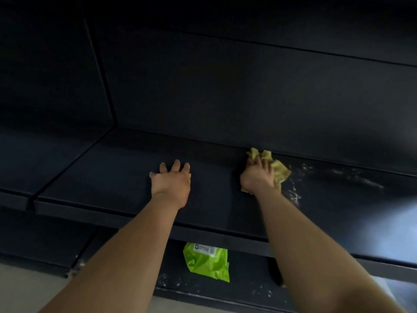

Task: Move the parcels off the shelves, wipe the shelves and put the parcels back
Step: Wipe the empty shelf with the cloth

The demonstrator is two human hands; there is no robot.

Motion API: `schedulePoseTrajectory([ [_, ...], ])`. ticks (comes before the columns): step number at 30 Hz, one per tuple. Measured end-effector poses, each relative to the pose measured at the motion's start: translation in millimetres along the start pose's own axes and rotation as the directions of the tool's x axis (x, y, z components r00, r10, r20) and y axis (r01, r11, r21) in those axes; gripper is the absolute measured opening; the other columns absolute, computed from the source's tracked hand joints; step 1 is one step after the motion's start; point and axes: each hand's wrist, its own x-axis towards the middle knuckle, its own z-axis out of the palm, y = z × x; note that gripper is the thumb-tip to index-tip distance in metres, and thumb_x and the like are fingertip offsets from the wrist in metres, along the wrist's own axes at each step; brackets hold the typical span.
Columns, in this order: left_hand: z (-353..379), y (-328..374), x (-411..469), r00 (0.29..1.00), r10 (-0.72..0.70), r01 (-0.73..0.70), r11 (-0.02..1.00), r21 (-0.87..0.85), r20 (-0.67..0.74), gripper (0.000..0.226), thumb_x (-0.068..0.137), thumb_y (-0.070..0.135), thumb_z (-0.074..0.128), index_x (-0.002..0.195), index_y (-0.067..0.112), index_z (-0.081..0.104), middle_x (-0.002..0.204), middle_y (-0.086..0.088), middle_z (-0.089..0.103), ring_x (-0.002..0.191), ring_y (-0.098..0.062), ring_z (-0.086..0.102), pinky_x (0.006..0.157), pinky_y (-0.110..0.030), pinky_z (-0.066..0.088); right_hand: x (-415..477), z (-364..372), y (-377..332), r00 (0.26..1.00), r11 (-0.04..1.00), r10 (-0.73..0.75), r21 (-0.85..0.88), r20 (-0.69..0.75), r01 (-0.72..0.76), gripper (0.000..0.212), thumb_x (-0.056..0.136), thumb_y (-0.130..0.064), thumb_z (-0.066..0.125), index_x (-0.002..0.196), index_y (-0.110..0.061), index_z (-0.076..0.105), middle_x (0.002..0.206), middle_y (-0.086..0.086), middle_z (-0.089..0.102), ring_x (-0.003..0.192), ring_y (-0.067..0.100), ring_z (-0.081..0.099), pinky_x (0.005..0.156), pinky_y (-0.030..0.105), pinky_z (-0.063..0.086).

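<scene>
One green parcel (pixel 206 260) lies on the lower shelf (pixel 225 290). On the upper shelf (pixel 101 177), which holds no parcels, the left hand (pixel 171 180) rests flat and spread, and the right hand (pixel 257 176) grips a yellow cloth (pixel 281 172). Wiping looks midway: white smears (pixel 343 175) show rightward.

Both hands reach onto a dark shelf (pixel 117 184). The left hand (pixel 171 180) lies flat on its surface, fingers spread and straight. To its right, well apart, the right hand (pixel 257 175) grips a crumpled yellow cloth (pixel 278 171) pressed against the shelf close to the far back panel (pixel 225 86). Pale wet streaks (pixel 295 193) mark the shelf right of the cloth. On the lower shelf (pixel 248 283), between the forearms, lies a bright green parcel (pixel 207 262) with a white label.
</scene>
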Motion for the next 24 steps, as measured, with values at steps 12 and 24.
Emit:
schedulePoseTrajectory([
  [12,-10.0,12.5,-11.2,0.954,0.229,-0.2,0.967,0.155,-0.193,0.041,0.089,0.006,0.047,0.129,0.013,0.048,0.126,-0.007,0.05,0.113,-0.026,0.045,0.09,-0.034,0.039,-41.7,-3.4,71.7,0.993,0.993,0.111,0.043,0.025,-0.112,0.063,0.095,-0.016,0.029,0.154,-0.021,0.009,0.162,0.0,-0.003,0.148,0.023,-0.005,0.12,0.04,-0.001],
  [24,5.5,20.4,-47.0,0.973,0.224,-0.231,0.963,-0.141,-0.062,0.048,0.105,0.024,0.023,0.151,0.014,0.017,0.159,-0.007,0.011,0.146,-0.029,0.01,0.119,-0.04,0.014,-87.9,10.1,-6.2,0.997,0.997,-0.076,0.001,0.012,0.076,0.066,0.094,-0.017,0.031,0.154,-0.016,0.004,0.161,0.005,-0.006,0.148,0.027,-0.007,0.12,0.042,-0.002],
])
